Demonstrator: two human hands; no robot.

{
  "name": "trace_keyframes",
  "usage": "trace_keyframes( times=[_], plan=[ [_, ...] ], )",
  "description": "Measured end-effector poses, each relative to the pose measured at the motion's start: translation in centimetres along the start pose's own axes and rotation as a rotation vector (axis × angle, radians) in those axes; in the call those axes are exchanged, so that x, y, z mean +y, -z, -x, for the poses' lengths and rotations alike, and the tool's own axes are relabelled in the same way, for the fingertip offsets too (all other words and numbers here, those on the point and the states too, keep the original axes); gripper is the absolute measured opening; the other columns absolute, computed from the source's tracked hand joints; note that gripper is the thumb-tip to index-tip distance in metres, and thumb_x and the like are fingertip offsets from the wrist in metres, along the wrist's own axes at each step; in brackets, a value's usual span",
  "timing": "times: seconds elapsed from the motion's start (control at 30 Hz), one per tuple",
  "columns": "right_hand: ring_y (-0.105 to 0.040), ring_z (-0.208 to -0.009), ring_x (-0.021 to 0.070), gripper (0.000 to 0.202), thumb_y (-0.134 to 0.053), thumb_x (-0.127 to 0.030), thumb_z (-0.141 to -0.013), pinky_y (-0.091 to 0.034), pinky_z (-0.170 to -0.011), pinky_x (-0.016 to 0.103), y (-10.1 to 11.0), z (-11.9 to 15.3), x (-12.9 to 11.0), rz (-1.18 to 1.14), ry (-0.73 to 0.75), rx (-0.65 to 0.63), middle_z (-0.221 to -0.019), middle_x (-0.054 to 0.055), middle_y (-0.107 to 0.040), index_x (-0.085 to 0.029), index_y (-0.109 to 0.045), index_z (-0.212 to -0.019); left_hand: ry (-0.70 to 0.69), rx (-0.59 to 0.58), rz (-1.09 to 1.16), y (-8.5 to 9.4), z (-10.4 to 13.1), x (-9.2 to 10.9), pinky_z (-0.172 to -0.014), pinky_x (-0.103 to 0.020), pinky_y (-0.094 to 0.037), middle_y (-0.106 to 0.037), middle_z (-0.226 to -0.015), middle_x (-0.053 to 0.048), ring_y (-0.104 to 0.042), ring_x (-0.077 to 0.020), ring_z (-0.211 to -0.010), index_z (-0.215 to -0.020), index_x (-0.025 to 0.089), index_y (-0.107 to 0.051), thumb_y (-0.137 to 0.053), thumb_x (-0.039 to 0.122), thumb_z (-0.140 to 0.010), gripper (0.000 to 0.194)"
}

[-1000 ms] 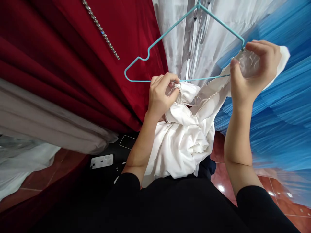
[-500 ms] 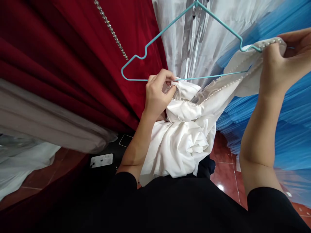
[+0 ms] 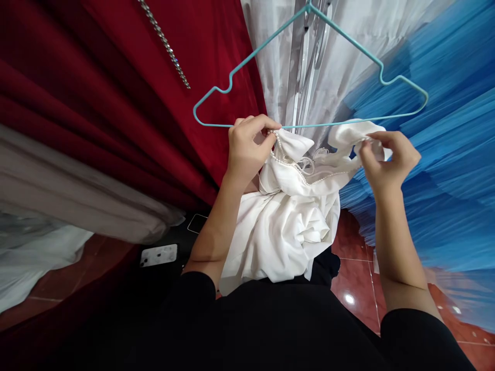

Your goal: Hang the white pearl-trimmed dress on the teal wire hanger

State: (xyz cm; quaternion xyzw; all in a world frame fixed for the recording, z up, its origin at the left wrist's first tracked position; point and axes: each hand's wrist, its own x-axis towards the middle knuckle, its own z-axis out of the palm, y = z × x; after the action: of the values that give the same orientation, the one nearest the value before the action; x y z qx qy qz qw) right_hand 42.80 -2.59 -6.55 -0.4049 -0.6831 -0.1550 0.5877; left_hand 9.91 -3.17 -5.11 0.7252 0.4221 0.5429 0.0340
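A white dress [image 3: 278, 232] with pearl trim along its neckline lies bunched in front of my body. My left hand [image 3: 249, 144] is closed on the left part of its pearl-edged top, right at the lower bar of a light blue hanger [image 3: 332, 123]. On the other side my right hand [image 3: 390, 157] pinches the right end of the bodice, below the hanger's right arm. The hanger's right end hangs free of the cloth. White loops of cord or strap show inside the neckline between my hands.
Dark red fabric [image 3: 174, 118] with a beaded strip [image 3: 166, 46] hangs to the left, above greyish cloth [image 3: 77, 180]. Blue tulle [image 3: 444, 180] fills the right side; sheer white fabric [image 3: 351, 46] hangs behind. A phone [image 3: 158, 255] lies at lower left. Red tiles [image 3: 356, 278] cover the floor.
My right hand has come down and left with its end of the dress, drawing it off the hanger's right arm. My left hand has barely moved.
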Motion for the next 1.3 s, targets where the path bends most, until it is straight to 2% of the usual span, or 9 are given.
trace_keyframes(
  times=[0.13,0.23,0.5,0.63,0.83,0.93,1.0,1.17,1.3],
  plan=[
    [-0.073,-0.108,0.0270,0.012,-0.072,-0.040,-0.096,-0.060,-0.096,0.053,-1.4,-2.0,-4.3,-0.008,0.280,-0.212,-0.111,0.003,-0.080,-0.037,-0.080,-0.104,0.006,0.017,-0.016,-0.4,0.1,0.0,-0.096,-0.040,-0.055,-0.079,-0.095,0.002,-0.073,-0.0213,-0.095,-0.097,0.025,-0.075,-0.066,0.007,-0.089,0.022],
    [-0.070,-0.123,0.0291,0.016,-0.069,-0.047,-0.101,-0.050,-0.119,0.062,-3.9,-2.8,-5.5,-0.064,0.258,-0.348,-0.121,0.002,-0.079,-0.039,-0.078,-0.111,-0.003,0.024,-0.038,-0.5,0.3,0.1,-0.094,-0.039,-0.056,-0.080,-0.095,0.001,-0.073,-0.0209,-0.093,-0.096,0.025,-0.075,-0.066,0.006,-0.088,0.022],
    [-0.074,-0.099,0.0255,0.030,-0.059,-0.053,-0.107,-0.053,-0.111,0.060,-7.2,-0.9,-5.0,-0.178,0.052,-0.290,-0.100,0.005,-0.075,-0.033,-0.078,-0.120,-0.069,-0.019,-0.022,-0.1,0.9,1.1,-0.109,-0.047,-0.055,-0.080,-0.112,-0.002,-0.075,-0.0261,-0.111,-0.106,0.026,-0.074,-0.068,0.014,-0.091,0.020],
    [-0.075,-0.093,0.0244,0.033,-0.054,-0.055,-0.109,-0.059,-0.101,0.056,-7.9,-1.1,-5.7,-0.129,0.043,-0.217,-0.092,0.003,-0.075,-0.033,-0.078,-0.117,-0.117,0.246,0.060,0.3,4.3,1.4,-0.095,-0.041,-0.060,-0.073,-0.108,-0.004,-0.073,-0.0244,-0.105,-0.114,0.028,-0.072,-0.067,0.023,-0.092,0.023],
    [-0.070,-0.077,0.0171,0.027,-0.058,-0.050,-0.109,-0.060,-0.088,0.047,-8.0,-1.4,-6.5,-0.130,0.093,-0.058,-0.090,0.001,-0.080,-0.031,-0.077,-0.107,0.287,0.422,0.086,1.8,8.0,-3.2,-0.061,-0.026,-0.046,-0.060,-0.086,0.000,-0.059,-0.0136,-0.069,-0.115,0.023,-0.059,-0.060,0.031,-0.093,0.024],
    [-0.071,-0.077,0.0181,0.025,-0.059,-0.046,-0.108,-0.059,-0.088,0.048,-7.2,-1.5,-6.4,-0.132,0.116,-0.093,-0.086,0.000,-0.078,-0.030,-0.077,-0.102,0.367,0.593,0.096,3.8,5.9,-6.7,-0.070,-0.027,-0.051,-0.062,-0.091,0.000,-0.061,-0.0138,-0.077,-0.100,0.021,-0.058,-0.060,0.020,-0.090,0.010],
    [-0.073,-0.081,0.0201,0.023,-0.059,-0.043,-0.106,-0.059,-0.092,0.050,-6.8,-1.6,-6.3,-0.126,0.100,-0.165,-0.087,0.000,-0.078,-0.029,-0.076,-0.102,0.384,0.689,0.185,5.5,3.4,-7.9,-0.071,-0.024,-0.050,-0.059,-0.082,0.002,-0.059,-0.0113,-0.076,-0.089,0.018,-0.059,-0.056,0.000,-0.082,0.021],
    [-0.073,-0.086,0.0219,0.010,-0.068,-0.038,-0.099,-0.059,-0.100,0.051,-6.9,-1.6,-6.4,-0.125,-0.001,-0.222,-0.088,0.000,-0.077,-0.029,-0.074,-0.099,0.275,0.657,0.165,9.0,-2.7,-6.4,-0.078,-0.021,-0.050,-0.059,-0.081,0.002,-0.057,-0.0097,-0.079,-0.083,0.013,-0.062,-0.044,-0.023,-0.084,0.040],
    [-0.072,-0.082,0.0211,0.005,-0.069,-0.032,-0.098,-0.058,-0.100,0.052,-7.3,-1.4,-6.7,-0.165,-0.004,-0.181,-0.087,-0.001,-0.075,-0.030,-0.073,-0.099,0.271,0.587,0.005,10.5,-4.9,-5.0,-0.076,-0.018,-0.049,-0.059,-0.088,0.001,-0.059,-0.0101,-0.085,-0.086,0.012,-0.059,-0.039,-0.031,-0.083,0.047]
  ],
)
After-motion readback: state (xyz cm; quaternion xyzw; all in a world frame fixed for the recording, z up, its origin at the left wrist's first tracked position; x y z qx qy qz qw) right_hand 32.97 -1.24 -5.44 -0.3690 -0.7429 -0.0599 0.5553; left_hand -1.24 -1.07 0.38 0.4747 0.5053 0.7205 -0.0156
